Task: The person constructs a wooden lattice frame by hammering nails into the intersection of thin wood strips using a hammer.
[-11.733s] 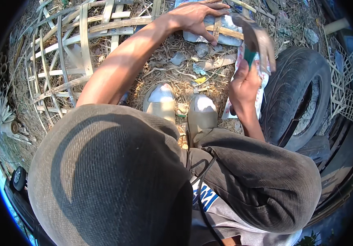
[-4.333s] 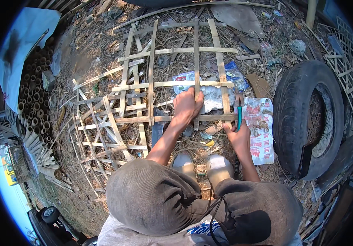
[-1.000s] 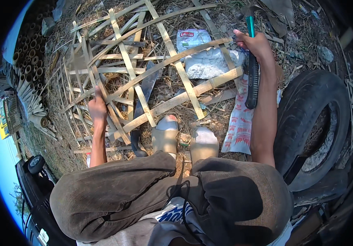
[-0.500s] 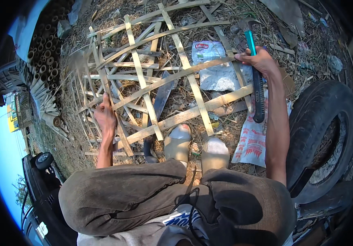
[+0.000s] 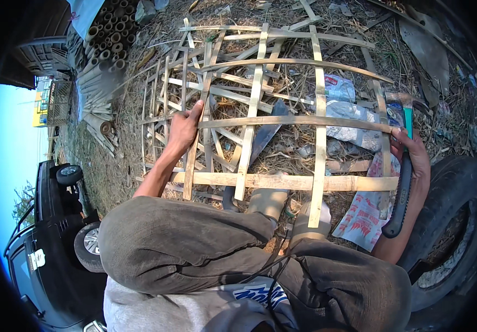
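A lattice of pale split-bamboo slats (image 5: 283, 181) spans the space before my knees, raised over the ground. My left hand (image 5: 183, 130) is closed around an upright slat at its left side, thumb pointing up. At the right end of a middle slat, my right hand (image 5: 415, 149) pinches the bamboo. The same hand also keeps a hammer (image 5: 400, 199) with a teal shaft and black grip, head up, handle hanging down along the lattice edge. Some of its fingers are hidden behind the hammer. Through the gaps shows a dark, wide blade (image 5: 265, 135) lying on the ground.
A worn tyre (image 5: 450, 172) lies close by my right forearm. Crumpled packaging (image 5: 349, 124) and a red-and-white printed sack (image 5: 363, 221) lie under the lattice's right side. Cut bamboo poles (image 5: 108, 41) are stacked far left; a black vehicle (image 5: 56, 232) stands left.
The view has swung, so the scene sits further right. The lattice has turned more level and come nearer my knees. My right hand and the hammer have lowered; both hands keep their hold.
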`<act>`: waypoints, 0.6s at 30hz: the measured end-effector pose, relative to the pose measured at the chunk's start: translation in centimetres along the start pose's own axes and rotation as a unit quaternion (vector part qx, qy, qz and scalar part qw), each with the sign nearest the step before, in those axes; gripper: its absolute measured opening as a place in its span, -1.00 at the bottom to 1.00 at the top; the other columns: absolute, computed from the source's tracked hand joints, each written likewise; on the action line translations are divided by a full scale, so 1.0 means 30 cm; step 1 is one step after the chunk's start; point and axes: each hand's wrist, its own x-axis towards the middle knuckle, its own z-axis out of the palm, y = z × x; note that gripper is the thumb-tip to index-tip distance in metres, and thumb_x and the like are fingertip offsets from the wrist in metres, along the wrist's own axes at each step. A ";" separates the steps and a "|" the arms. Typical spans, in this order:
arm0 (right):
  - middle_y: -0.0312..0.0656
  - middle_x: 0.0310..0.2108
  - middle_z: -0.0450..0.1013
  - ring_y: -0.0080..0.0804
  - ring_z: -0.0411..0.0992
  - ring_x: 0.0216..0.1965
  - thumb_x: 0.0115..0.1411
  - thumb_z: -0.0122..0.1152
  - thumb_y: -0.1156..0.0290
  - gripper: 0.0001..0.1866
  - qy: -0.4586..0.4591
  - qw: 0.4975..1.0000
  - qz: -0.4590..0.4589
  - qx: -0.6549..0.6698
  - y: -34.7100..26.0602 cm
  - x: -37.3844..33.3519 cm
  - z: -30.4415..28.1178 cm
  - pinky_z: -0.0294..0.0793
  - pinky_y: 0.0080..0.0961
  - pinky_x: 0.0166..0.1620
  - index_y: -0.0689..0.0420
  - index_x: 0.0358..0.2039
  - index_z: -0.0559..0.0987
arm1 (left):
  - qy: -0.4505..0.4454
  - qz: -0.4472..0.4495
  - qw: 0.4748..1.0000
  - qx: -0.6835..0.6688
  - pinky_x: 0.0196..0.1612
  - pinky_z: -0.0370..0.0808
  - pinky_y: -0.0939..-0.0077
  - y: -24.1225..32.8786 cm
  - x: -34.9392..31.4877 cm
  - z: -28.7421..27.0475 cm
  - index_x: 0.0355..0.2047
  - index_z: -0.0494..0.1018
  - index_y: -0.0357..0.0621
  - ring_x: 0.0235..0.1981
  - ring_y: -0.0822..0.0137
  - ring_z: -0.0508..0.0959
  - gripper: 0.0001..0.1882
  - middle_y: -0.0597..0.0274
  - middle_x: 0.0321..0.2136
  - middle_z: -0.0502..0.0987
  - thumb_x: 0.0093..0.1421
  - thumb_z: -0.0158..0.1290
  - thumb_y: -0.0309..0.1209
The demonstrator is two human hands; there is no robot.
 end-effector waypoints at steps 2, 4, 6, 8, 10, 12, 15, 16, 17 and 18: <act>-0.20 -0.33 0.56 -0.42 0.63 -0.25 0.18 0.47 0.42 -0.72 0.032 0.996 0.025 0.084 0.017 -0.019 -0.007 0.70 -0.50 -0.15 0.19 -0.18 0.55 | -0.016 0.022 1.000 -0.001 -0.51 0.20 0.40 -0.006 0.013 0.014 -0.76 0.44 -0.14 -0.67 0.47 0.24 -0.21 0.42 -0.77 0.31 0.33 0.03 0.30; -0.18 -0.31 0.56 -0.41 0.63 -0.25 0.19 0.46 0.43 -0.70 0.023 0.994 0.025 0.104 -0.070 -0.071 -0.078 0.71 -0.48 -0.12 0.25 -0.15 0.55 | -0.055 0.062 0.995 -0.059 -0.55 0.10 0.43 0.092 0.054 0.083 -0.81 0.39 -0.12 -0.69 0.52 0.17 -0.24 0.47 -0.80 0.27 0.38 0.05 0.19; -0.15 -0.28 0.57 -0.36 0.64 -0.21 0.19 0.43 0.48 -0.69 0.005 0.989 0.066 0.134 -0.038 -0.084 -0.036 0.70 -0.44 -0.09 0.31 -0.13 0.53 | -0.037 0.074 0.994 -0.065 -0.58 0.02 0.42 0.088 0.091 0.101 -0.85 0.34 -0.11 -0.71 0.55 0.13 -0.25 0.52 -0.81 0.24 0.42 0.07 0.09; -0.22 -0.35 0.52 -0.44 0.59 -0.26 0.17 0.45 0.50 -0.75 0.052 0.988 0.046 0.136 -0.035 -0.128 -0.071 0.68 -0.45 -0.05 0.16 -0.26 0.49 | -0.048 0.138 0.989 -0.022 -0.59 0.00 0.40 0.190 0.148 0.129 -0.83 0.37 -0.14 -0.70 0.56 0.12 -0.23 0.51 -0.80 0.21 0.41 0.05 0.15; -0.17 -0.31 0.56 -0.38 0.61 -0.18 0.19 0.43 0.53 -0.79 0.003 0.987 0.018 0.158 0.023 -0.118 -0.154 0.69 -0.41 0.02 0.11 -0.32 0.49 | -0.048 0.229 0.972 0.011 -0.56 0.14 0.38 0.266 0.329 0.110 -0.78 0.46 -0.19 -0.69 0.50 0.22 -0.19 0.45 -0.80 0.28 0.38 0.00 0.26; -0.12 -0.27 0.60 -0.30 0.64 -0.08 0.21 0.39 0.57 -0.82 0.009 0.982 -0.010 0.189 0.055 -0.135 -0.122 0.68 -0.37 0.10 0.10 -0.35 0.50 | -0.051 0.291 0.954 0.053 -0.47 0.29 0.42 0.413 0.479 0.052 -0.57 0.59 -0.26 -0.60 0.51 0.34 -0.21 0.41 -0.71 0.42 0.40 -0.05 0.27; -0.17 -0.33 0.57 -0.30 0.64 -0.07 0.21 0.39 0.60 -0.79 0.067 0.963 -0.030 0.258 0.113 -0.165 0.110 0.64 -0.36 0.19 0.09 -0.36 0.49 | 0.013 0.457 0.867 0.199 -0.54 0.22 0.37 0.647 0.833 -0.056 -0.49 0.51 -0.27 -0.65 0.46 0.34 -0.33 0.38 -0.74 0.38 0.46 -0.05 0.14; -0.15 -0.29 0.56 -0.29 0.63 -0.05 0.22 0.38 0.59 -0.80 0.061 0.952 -0.057 0.294 0.140 -0.175 0.104 0.63 -0.35 0.22 0.10 -0.37 0.48 | 0.042 0.523 0.812 0.257 -0.35 0.47 0.28 0.826 0.789 -0.002 -0.25 0.57 -0.32 -0.49 0.25 0.59 -0.39 0.14 -0.61 0.57 0.46 -0.04 0.10; -0.12 -0.25 0.56 -0.29 0.62 -0.03 0.24 0.37 0.59 -0.81 0.025 0.946 -0.065 0.316 0.187 -0.156 0.221 0.61 -0.34 0.25 0.12 -0.37 0.48 | 0.162 0.597 0.725 0.304 0.02 0.53 0.19 0.780 0.900 -0.086 -0.05 0.61 -0.22 -0.13 0.12 0.67 -0.43 0.06 -0.23 0.69 0.42 0.00 0.10; -0.12 -0.25 0.54 -0.31 0.61 -0.03 0.23 0.37 0.61 -0.79 0.073 0.940 -0.051 0.328 0.188 -0.181 0.286 0.60 -0.35 0.26 0.12 -0.39 0.46 | 0.159 0.598 0.729 0.295 0.02 0.53 0.19 0.851 0.846 -0.045 -0.05 0.61 -0.22 -0.13 0.12 0.67 -0.43 0.06 -0.23 0.69 0.42 0.00 0.10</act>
